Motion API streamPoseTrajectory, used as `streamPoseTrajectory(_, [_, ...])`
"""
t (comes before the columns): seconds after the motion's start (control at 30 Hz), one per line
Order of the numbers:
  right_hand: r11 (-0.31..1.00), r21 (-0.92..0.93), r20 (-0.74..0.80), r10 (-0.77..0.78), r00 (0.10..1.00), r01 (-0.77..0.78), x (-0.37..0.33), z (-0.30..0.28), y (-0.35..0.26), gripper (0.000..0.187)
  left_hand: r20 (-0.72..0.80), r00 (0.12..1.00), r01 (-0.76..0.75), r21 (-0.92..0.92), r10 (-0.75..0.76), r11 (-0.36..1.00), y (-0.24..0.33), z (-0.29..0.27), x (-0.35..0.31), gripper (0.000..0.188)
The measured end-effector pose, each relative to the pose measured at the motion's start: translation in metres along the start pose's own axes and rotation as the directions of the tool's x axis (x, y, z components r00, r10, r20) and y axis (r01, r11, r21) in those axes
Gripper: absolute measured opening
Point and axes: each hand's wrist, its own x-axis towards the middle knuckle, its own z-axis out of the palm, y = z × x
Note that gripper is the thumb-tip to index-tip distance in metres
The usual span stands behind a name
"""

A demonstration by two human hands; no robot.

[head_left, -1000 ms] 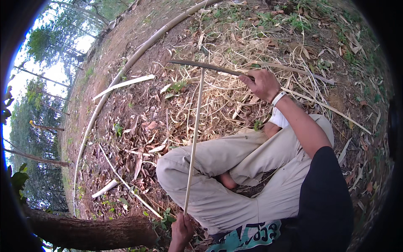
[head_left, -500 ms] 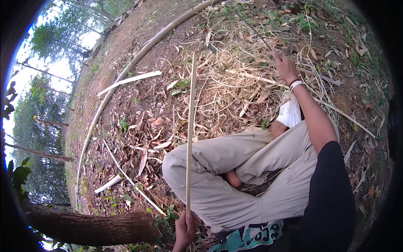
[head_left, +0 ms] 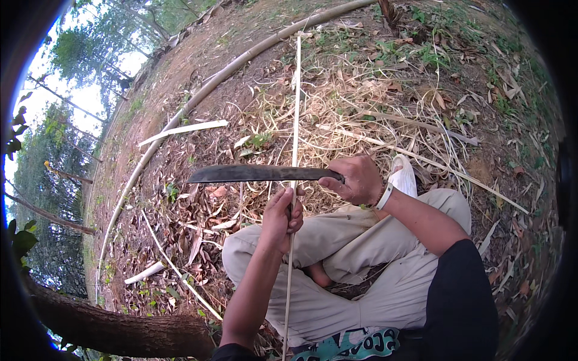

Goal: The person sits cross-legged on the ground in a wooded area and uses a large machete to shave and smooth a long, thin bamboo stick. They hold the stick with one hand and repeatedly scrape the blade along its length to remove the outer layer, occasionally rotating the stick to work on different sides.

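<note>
My left hand (head_left: 282, 218) is wrapped round the middle of a long, pale bamboo strip (head_left: 297, 108), which stretches from my lap away over the ground. In my right hand (head_left: 357, 179) is the handle end of a machete (head_left: 253, 174) with a long dark blade. That blade lies crosswise over the strip, just beyond my left fingers, its tip pointing left. Whether the edge touches the strip I cannot tell. The handle is mostly hidden inside my right fist.
Curly pale shavings (head_left: 355, 102) cover the ground ahead. A long bamboo pole (head_left: 226, 71) curves along the left, with a split piece (head_left: 183, 132) across it. More strips (head_left: 430, 169) lie to the right. A tree trunk (head_left: 120, 325) is at lower left, beside my crossed legs (head_left: 355, 283).
My left hand has shifted from the strip's near end to its middle, and the strip reaches farther out. The machete has swung in from the far right to lie across it.
</note>
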Motion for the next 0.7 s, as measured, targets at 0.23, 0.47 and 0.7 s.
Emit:
streamPoseTrajectory(0.23, [0.990, -0.124, 0.055, -0.057, 0.997, 0.064, -0.010, 0.006, -0.005, 0.058, 0.000, 0.996, 0.087, -0.093, -0.088, 0.992, 0.005, 0.027, 0.015, 0.023])
streamPoseTrajectory(0.47, [0.986, -0.162, -0.085, -0.048, 0.995, 0.034, 0.007, -0.011, 0.024, 0.060, 0.120, 0.991, 0.071, -0.030, -0.067, 0.997, 0.002, 0.018, -0.028, 0.027])
streamPoseTrajectory(0.7, [0.752, -0.202, -0.253, 0.579, 0.775, -0.628, 0.028, -0.069, 0.132, 0.079, 0.093, 0.937, 0.338, -0.012, -0.336, 0.941, -0.042, -0.030, -0.134, 0.028])
